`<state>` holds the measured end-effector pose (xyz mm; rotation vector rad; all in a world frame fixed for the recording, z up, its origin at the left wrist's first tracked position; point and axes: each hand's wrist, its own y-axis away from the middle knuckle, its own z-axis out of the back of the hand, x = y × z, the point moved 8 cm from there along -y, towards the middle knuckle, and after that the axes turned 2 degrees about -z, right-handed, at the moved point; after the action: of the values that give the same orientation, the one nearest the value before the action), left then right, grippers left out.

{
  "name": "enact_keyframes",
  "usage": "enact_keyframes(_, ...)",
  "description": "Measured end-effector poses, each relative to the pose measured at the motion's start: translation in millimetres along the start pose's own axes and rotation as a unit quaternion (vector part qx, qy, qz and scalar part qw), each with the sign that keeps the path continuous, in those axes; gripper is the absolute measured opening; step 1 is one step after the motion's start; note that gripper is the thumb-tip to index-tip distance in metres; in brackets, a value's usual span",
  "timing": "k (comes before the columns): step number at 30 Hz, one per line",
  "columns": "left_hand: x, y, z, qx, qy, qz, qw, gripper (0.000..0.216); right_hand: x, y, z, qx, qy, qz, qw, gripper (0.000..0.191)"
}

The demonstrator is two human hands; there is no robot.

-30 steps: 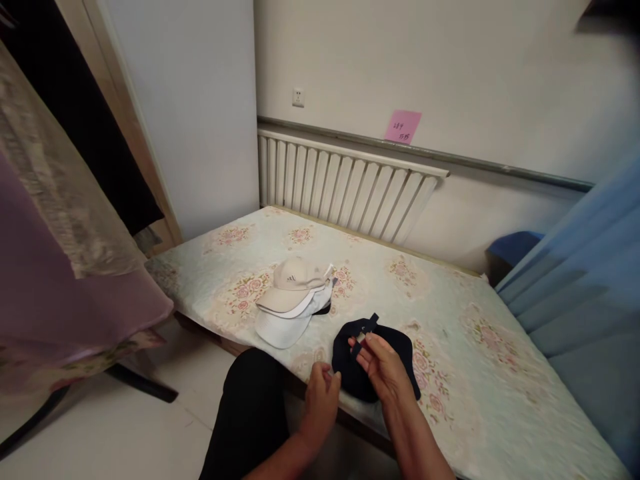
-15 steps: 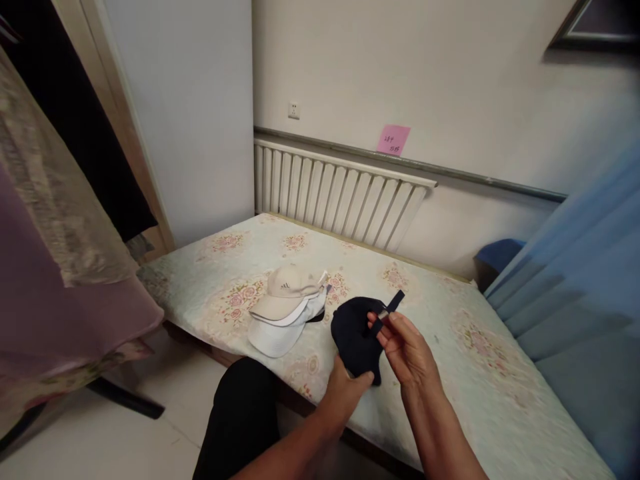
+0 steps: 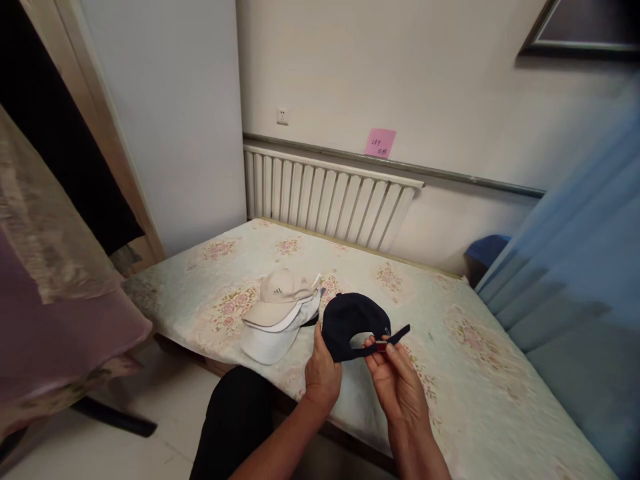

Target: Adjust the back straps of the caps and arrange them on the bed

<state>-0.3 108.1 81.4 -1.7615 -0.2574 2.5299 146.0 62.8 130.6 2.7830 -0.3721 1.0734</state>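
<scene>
The left hand grips the navy cap. The right hand pinches its strap, whose end hangs loose. Two caps already lie stacked on the bed.

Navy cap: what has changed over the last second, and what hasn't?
The left hand took hold of the navy cap and tipped it up, rear opening toward the camera. The right hand kept pinching the strap, now pulled out rightward. The beige cap and white cap stayed stacked on the mattress.
</scene>
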Motion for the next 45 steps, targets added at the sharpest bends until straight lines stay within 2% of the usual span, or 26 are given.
enact_keyframes(5,-2,-1,0,0.005,0.102,-0.012,0.995,0.07,1,4,8,-0.016,0.0,-0.009,1.0,0.02)
enact_keyframes(9,0,-3,-2,0.01,0.161,-0.003,0.987,0.053,1,3,16,-0.037,-0.004,-0.005,0.999,0.015)
enact_keyframes(15,4,-4,-4,0.007,0.194,-0.009,0.981,0.036,4,3,20,-0.061,-0.013,0.004,0.998,0.014)
enact_keyframes(20,1,-4,-3,0.037,0.175,-0.004,0.984,0.029,10,7,15,-0.041,0.032,0.013,0.999,0.025)
enact_keyframes(23,3,-2,-4,0.06,0.177,0.025,0.982,0.03,12,9,13,-0.04,0.051,0.015,0.998,0.031)
enact_keyframes(25,13,2,-4,0.051,0.2,0.087,0.975,0.039,13,10,13,-0.044,0.057,0.016,0.997,0.03)
enact_keyframes(28,31,20,-8,0.026,0.255,0.215,0.943,0.042,12,10,14,-0.05,0.061,0.015,0.997,0.031)
enact_keyframes(30,32,37,-18,0.066,0.303,0.27,0.912,0.029,12,11,13,-0.052,0.06,0.017,0.997,0.031)
enact_keyframes(32,16,54,-33,0.169,0.352,0.273,0.879,0.029,12,12,11,-0.049,0.055,0.021,0.997,0.03)
enact_keyframes(34,-10,66,-42,0.256,0.413,0.226,0.844,0.029,11,13,9,-0.043,0.049,0.016,0.998,0.029)
enact_keyframes(35,-23,69,-43,0.276,0.452,0.204,0.823,0.031,10,13,8,-0.04,0.047,0.012,0.998,0.03)
enact_keyframes(37,-43,70,-43,0.278,0.524,0.179,0.785,0.034,9,13,8,-0.039,0.047,0.002,0.998,0.032)
enact_keyframes(39,-52,67,-40,0.247,0.58,0.18,0.755,0.028,9,14,9,-0.038,0.051,-0.002,0.998,0.036)
enact_keyframes(42,-53,61,-41,0.204,0.638,0.21,0.712,0.016,11,15,10,-0.034,0.055,-0.003,0.998,0.04)
enact_keyframes(45,-52,60,-46,0.194,0.675,0.254,0.665,0.019,11,17,9,-0.036,0.066,-0.005,0.997,0.046)
